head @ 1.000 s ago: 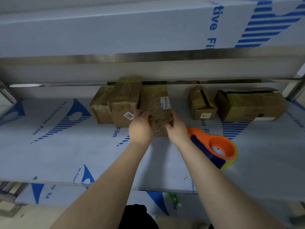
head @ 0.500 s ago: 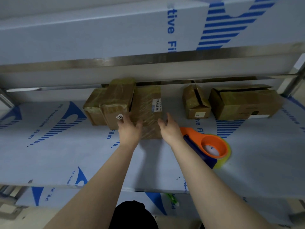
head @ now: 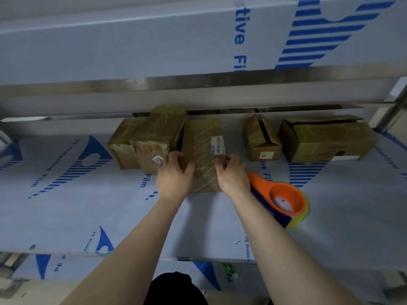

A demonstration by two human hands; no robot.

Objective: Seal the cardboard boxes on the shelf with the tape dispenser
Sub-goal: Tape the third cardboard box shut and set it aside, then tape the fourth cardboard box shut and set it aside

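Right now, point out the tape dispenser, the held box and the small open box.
tape dispenser [head: 262, 182]: head view, orange neck.
held box [head: 201, 150]: head view, taped top face.
small open box [head: 252, 134]: head view, left top flap.

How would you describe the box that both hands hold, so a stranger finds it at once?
On the shelf covered in white film with blue print, five cardboard boxes stand along the back. The held box is the middle one, left of the orange tape dispenser, between the left hand and right hand. Only it has a white barcode label on top and juts forward.
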